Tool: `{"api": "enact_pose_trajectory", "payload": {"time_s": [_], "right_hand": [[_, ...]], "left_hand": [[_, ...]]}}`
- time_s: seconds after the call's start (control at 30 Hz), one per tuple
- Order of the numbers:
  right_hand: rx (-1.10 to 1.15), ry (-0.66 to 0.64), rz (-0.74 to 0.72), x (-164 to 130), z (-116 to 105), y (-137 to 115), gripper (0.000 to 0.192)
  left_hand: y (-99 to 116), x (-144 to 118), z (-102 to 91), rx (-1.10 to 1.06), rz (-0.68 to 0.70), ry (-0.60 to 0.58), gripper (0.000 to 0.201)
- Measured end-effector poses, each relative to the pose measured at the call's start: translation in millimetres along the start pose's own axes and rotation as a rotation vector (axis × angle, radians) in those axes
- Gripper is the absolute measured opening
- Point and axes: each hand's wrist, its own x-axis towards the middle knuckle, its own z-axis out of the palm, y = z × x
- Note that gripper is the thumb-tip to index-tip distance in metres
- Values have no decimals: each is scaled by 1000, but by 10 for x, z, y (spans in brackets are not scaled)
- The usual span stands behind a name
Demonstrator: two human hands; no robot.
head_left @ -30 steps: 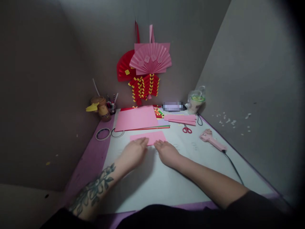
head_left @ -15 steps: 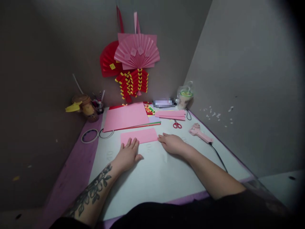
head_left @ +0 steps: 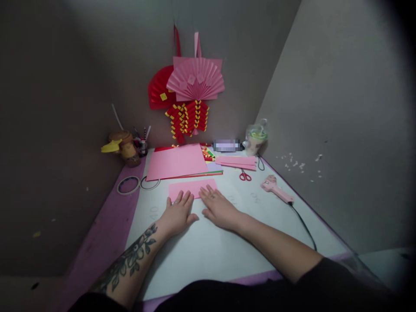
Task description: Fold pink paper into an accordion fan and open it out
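A white sheet covered most of the purple desk. Both hands lay palm-down: the left hand, its fingers a little spread, rested on the near edge of the small pink sheet, thumb out toward three o'clock. The right hand pressed on that paper's right part, its fingers straight and closer together; neither hand gripped anything. The small sheet lay flat at twelve o'clock from the wearer.

From that sheet, two tape rings lay at nine o'clock, and a pink glue gun at three, its dark cord running toward five. Red-handled scissors sat at two o'clock, their blades toward some pink strips.

Farther off, near twelve, a large pink sheet topped a stack of coloured paper. A brown cup stood at ten o'clock and a bagged cup at one. Highest, on the wall, hung a pleated pink fan, partly covering a red fan.
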Motion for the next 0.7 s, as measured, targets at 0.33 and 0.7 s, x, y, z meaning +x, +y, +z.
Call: {"api": "enact_pose_trajectory", "payload": {"time_s": [0.33,0.7], "right_hand": [[30,-137,39,67,92,-72,75],[-217,-86,275,-78,-131,39,47]], "left_hand": [[-11,-37,2,44,-4,16,69],[-123,-198,-339,182,-176,0,54]]}}
